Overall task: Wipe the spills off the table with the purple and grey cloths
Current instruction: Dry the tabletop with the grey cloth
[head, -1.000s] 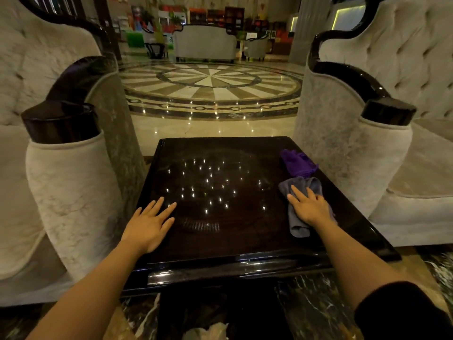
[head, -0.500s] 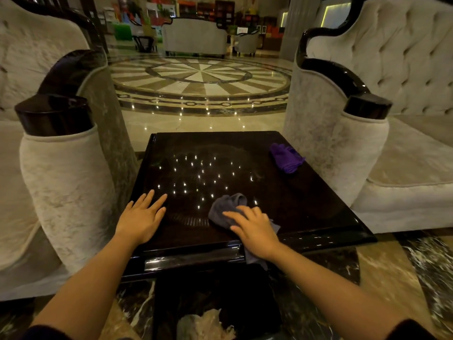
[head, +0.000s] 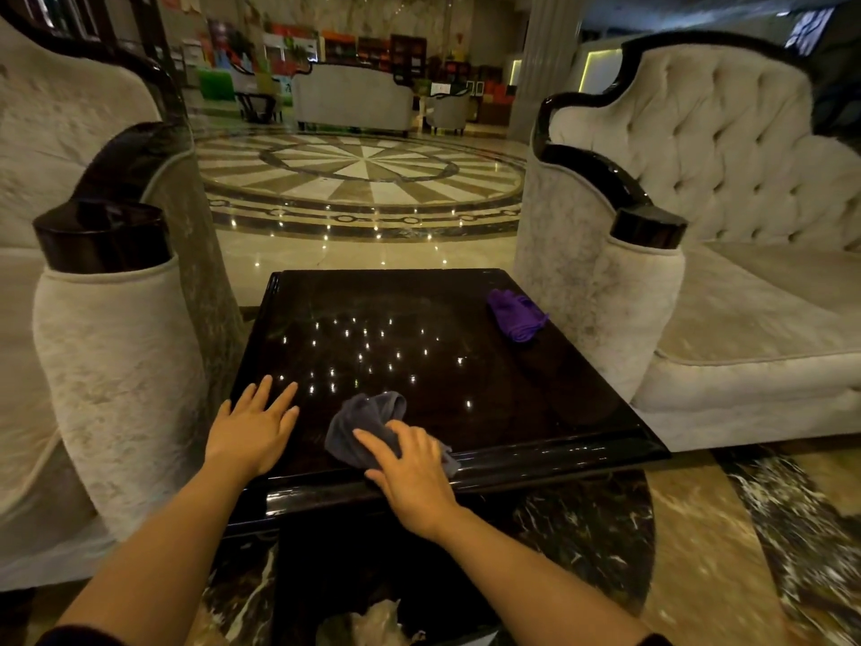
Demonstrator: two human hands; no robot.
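Note:
A dark glossy square table point(head: 536, 412) stands between two pale armchairs. A crumpled grey cloth point(head: 361, 424) lies near the table's front edge, and my right hand point(head: 412, 473) presses down on its near part with the fingers spread over it. My left hand point(head: 254, 426) rests flat on the table's front left area, fingers apart, holding nothing. A purple cloth point(head: 515, 314) lies bunched at the table's far right side, untouched. Small light reflections dot the tabletop; I cannot tell spills from glare.
A pale armchair arm point(head: 116, 366) stands close on the left and another armchair point(head: 629, 319) close on the right. A dark bin with crumpled paper point(head: 377, 622) sits below the table's front edge. Polished marble floor stretches beyond.
My right hand has dragged the grey cloth from the right side, beside the purple cloth, leftward to the front middle of the table. The left hand stays put.

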